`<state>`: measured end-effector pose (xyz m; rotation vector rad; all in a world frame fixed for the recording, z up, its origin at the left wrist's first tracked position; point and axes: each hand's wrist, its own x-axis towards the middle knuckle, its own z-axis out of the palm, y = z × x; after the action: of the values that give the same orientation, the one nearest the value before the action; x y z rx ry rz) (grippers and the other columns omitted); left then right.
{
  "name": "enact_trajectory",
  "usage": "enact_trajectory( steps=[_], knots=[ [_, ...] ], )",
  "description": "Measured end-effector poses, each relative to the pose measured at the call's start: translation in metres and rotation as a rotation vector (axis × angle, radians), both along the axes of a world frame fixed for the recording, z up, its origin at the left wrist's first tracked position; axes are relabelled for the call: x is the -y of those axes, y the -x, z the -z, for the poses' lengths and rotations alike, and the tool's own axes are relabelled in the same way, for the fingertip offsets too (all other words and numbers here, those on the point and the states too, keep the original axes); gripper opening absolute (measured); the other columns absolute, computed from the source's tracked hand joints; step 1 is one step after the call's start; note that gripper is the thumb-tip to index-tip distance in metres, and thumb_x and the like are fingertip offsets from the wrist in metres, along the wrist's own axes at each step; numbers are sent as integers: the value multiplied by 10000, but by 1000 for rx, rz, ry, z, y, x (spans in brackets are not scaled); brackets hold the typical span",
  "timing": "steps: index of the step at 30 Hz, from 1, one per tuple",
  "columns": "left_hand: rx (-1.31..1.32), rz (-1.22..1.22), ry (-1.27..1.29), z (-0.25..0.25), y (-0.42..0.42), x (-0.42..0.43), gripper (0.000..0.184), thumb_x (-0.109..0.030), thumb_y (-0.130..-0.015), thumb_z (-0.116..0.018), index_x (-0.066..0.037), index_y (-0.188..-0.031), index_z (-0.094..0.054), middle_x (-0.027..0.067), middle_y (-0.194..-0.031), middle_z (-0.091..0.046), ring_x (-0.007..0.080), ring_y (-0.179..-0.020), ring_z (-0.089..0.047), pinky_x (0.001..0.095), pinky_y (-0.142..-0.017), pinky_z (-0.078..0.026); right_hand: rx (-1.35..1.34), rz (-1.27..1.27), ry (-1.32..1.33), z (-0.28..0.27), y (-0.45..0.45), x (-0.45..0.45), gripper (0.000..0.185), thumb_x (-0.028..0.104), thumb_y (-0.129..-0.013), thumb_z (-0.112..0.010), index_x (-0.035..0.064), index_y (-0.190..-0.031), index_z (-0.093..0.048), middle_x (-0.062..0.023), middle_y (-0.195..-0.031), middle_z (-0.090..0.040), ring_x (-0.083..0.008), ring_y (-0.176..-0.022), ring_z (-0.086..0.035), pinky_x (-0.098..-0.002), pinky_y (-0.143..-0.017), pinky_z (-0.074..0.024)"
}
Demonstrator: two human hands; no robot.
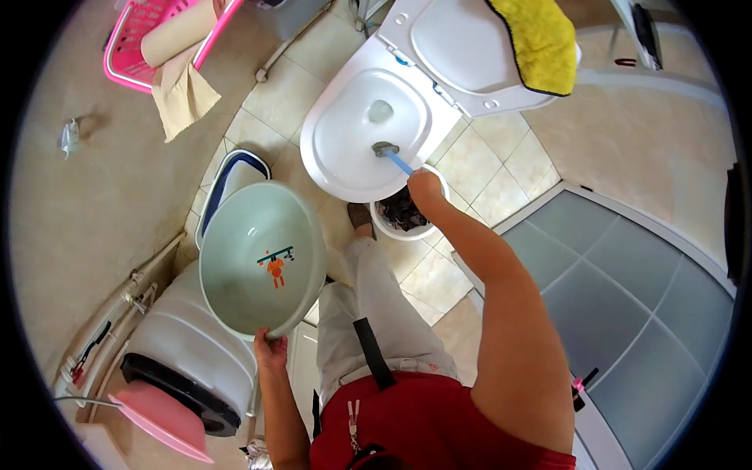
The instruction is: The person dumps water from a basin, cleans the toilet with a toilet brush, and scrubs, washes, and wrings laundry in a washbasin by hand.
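Our left hand (270,350) grips a round pale-green plastic basin (235,270) by its near rim while our right hand (425,190) holds a blue-handled brush (399,162), likely for reach, inside the white ceramic toilet (315,149), near its right rim.

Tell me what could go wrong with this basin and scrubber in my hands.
Your left hand grips the pale green basin by its rim, so it might tip. The blue-handled scrubber in your right hand could drip on the floor tiles. The yellow cloth draped on the toilet lid may slip.
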<state>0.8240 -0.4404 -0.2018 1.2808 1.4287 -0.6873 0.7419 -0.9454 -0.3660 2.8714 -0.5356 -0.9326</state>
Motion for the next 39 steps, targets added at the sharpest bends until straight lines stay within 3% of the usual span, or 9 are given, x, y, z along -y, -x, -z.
enact_trajectory(
  steps=[5,10,13,15,20,25,28,32,39],
  knots=[
    [45,24,-5,-21,-10,14,221,-180,-737,-620,-112,-923,-521,31,-823,-591,186,-630,-595,271,-534,-514,25,304,-359,-36,-6,-20,171,134,-803,-532,62,-821,-686,-155,-789,-669,-306,-749,-667,-416,-637,-536],
    [127,83,17,-44,-25,24,256,-184,-729,-619,-106,-948,-512,35,-816,-581,189,-625,-587,278,-538,-511,323,681,-376,-50,58,-26,190,181,-836,-525,12,-826,-611,-167,-762,-658,-307,-719,-667,-409,-572,-530],
    [146,121,45,-47,-30,24,292,-186,-696,-654,-103,-933,-506,54,-799,-578,192,-609,-586,286,-495,-530,545,1647,-892,-92,97,-20,184,211,-863,-545,30,-826,-540,-89,-639,-577,-215,-514,-584,-346,-442,-490],
    [149,130,43,-48,-30,21,295,-190,-696,-654,-98,-933,-505,68,-805,-581,203,-608,-590,291,-492,-532,972,1905,-1022,-128,117,-17,170,211,-876,-569,51,-858,-511,-33,-592,-493,-125,-421,-457,-300,-402,-457],
    [171,106,36,-43,-29,19,307,-191,-702,-646,-70,-940,-495,113,-833,-592,247,-637,-611,307,-496,-539,1290,1558,-649,-200,125,30,169,199,-914,-544,39,-869,-515,-42,-664,-529,-94,-479,-488,-248,-433,-444],
    [104,77,-6,-38,-30,23,320,-196,-706,-637,-47,-943,-483,129,-826,-595,290,-644,-613,318,-510,-551,1228,1069,5,-235,100,75,163,183,-911,-523,26,-870,-531,-137,-716,-541,-253,-606,-538,-389,-587,-436],
    [110,73,66,-42,-28,23,318,-200,-708,-628,-34,-931,-475,143,-802,-591,304,-625,-614,313,-495,-551,1210,1100,69,-246,85,98,163,178,-911,-519,21,-874,-536,-175,-743,-550,-348,-686,-540,-439,-649,-421],
    [96,99,35,-48,-26,26,266,-200,-698,-624,-90,-913,-512,58,-760,-589,201,-589,-577,295,-484,-521,1210,1099,43,-270,73,88,146,93,-891,-519,-17,-987,-521,-216,-1003,-515,-384,-885,-532,-443,-768,-430],
    [125,77,-15,-39,-24,19,287,-195,-711,-634,-104,-947,-498,53,-792,-586,202,-630,-583,293,-516,-514,1428,549,74,-283,8,181,254,14,-855,-524,3,-1109,-516,-240,-1336,-388,-420,-1200,-407,-414,-990,-371]
  ],
)
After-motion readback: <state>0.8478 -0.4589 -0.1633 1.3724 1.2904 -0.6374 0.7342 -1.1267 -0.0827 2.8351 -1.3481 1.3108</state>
